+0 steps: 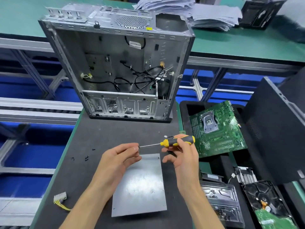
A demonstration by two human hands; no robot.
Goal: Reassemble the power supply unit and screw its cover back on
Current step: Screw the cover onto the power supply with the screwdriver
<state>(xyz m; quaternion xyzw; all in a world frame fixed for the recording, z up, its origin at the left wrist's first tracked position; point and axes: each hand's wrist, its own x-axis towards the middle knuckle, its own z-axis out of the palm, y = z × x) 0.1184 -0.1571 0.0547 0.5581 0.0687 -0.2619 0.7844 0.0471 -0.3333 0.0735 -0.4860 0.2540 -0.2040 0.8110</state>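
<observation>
The grey power supply unit [140, 187] lies flat on the dark mat, its plain metal cover facing up. My right hand [181, 156] holds a yellow-and-black screwdriver [178, 140] by the handle, shaft pointing left, above the unit's far edge. My left hand [120, 157] pinches its fingertips at the screwdriver's tip; a screw there is too small to make out. Several small black screws [85, 158] lie on the mat to the left. A white connector with yellow wires [60, 198] sits at the mat's near left edge.
An open, gutted computer case [122, 66] stands upright at the far end of the mat. To the right, black foam trays [184, 106] hold a green motherboard [217, 129], a heatsink [245, 175], a hard drive [264, 197] and a drive bracket [221, 200]. A black side panel [277, 129] leans at right.
</observation>
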